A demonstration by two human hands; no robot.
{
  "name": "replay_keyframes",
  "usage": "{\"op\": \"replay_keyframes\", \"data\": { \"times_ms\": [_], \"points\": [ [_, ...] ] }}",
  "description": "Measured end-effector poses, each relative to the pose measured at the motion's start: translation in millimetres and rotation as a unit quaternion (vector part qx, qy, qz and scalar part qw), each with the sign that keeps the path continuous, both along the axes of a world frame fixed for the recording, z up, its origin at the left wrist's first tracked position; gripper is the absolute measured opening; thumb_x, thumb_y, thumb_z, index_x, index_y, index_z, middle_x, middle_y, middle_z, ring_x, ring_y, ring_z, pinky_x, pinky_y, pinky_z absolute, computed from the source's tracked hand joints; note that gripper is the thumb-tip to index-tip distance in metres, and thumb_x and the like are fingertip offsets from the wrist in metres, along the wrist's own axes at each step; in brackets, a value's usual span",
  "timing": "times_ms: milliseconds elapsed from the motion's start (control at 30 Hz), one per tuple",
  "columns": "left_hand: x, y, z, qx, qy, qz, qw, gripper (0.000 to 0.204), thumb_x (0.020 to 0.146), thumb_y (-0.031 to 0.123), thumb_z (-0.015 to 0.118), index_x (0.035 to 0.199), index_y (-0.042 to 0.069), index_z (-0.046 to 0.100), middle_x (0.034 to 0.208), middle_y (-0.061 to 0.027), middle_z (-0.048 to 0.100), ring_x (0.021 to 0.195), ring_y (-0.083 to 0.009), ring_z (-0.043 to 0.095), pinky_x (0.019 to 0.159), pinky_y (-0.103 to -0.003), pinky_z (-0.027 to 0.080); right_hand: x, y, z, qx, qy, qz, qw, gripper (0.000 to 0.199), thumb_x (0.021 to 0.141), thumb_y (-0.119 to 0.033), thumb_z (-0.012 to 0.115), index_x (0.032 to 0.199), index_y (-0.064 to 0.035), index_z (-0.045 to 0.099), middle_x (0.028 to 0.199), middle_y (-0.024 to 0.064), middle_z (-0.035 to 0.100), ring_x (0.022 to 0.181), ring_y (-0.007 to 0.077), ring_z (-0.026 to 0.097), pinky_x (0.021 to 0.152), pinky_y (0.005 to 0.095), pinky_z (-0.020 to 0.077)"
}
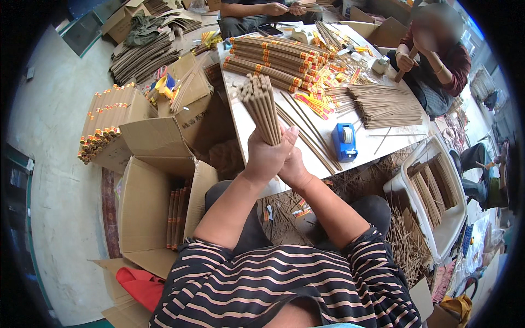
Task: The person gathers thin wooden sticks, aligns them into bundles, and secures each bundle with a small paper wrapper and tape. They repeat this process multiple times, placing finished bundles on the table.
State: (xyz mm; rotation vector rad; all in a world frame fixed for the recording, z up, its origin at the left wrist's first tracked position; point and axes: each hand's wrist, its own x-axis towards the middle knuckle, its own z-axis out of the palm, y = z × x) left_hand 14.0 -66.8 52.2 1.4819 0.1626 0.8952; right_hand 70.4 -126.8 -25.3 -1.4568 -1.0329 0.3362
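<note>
Both my hands are closed around a thick bundle of brown incense sticks (pixel 262 112) over the near-left part of the white table (pixel 402 131). My left hand (pixel 263 156) wraps its lower part. My right hand (pixel 293 163) presses against it from the right, its thumb upward; the bundle's lower end is hidden in the hands. Loose sticks (pixel 314 139) lie just right of my hands, beside a blue tape dispenser (pixel 338 143). Beyond are banded incense bundles (pixel 262 71), red and yellow paper bands (pixel 314 104) and a flat pile of sticks (pixel 385 106).
An open cardboard box (pixel 139 210) holding banded bundles stands left of my legs. At right is a white tub (pixel 459 221) of sticks. One co-worker (pixel 454 65) at the far right grips a bundle; another (pixel 240 11) sits across the table. More bundles (pixel 106 115) are stacked left.
</note>
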Motion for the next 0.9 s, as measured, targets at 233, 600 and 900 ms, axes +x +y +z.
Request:
{"op": "replay_keyframes", "data": {
  "times_ms": [233, 600, 900],
  "points": [
    [1.6, 5.3, 8.0, -0.081, 0.023, -0.014, 0.996, 0.02, 0.083, -0.002, 0.059, 0.075, 0.008, 0.044, 0.057, 0.0006, 0.044, 0.044, -0.0069, 0.043, 0.041, -0.022, 0.038, 0.1, 1.5, 5.9, -0.046, 0.031, -0.003, 0.998, 0.033, 0.079, -0.017, 0.064, 0.107, -0.0053, 0.053, 0.087, 0.0177, 0.062, 0.081, 0.0331, 0.061, 0.074, 0.034, 0.0481],
    [-7.0, 17.5, 19.4, -0.327, 0.01, -0.1, 0.94, 0.021, 0.079, 0.007, 0.066, 0.074, 0.009, 0.046, 0.053, -0.0009, 0.044, 0.04, -0.0111, 0.043, 0.039, -0.024, 0.037, -36.2, -31.7, 47.9, -0.173, 0.235, 0.039, 0.956, 0.02, 0.082, -0.019, 0.062, 0.075, -0.004, 0.052, 0.056, 0.0007, 0.048, 0.043, 0.0085, 0.042, 0.039, 0.0245, 0.0341],
    [-21.0, -0.2, 23.3, -0.392, 0.044, -0.134, 0.909, 0.025, 0.081, 0.012, 0.065, 0.066, 0.01, 0.044, 0.052, -0.0003, 0.042, 0.041, -0.0113, 0.041, 0.04, -0.025, 0.035, -38.7, -58.8, 81.1, -0.208, 0.295, 0.126, 0.924, 0.021, 0.078, -0.019, 0.063, 0.066, -0.0072, 0.049, 0.046, 0.0022, 0.046, 0.036, 0.0108, 0.044, 0.034, 0.0243, 0.032]
  ]
}}
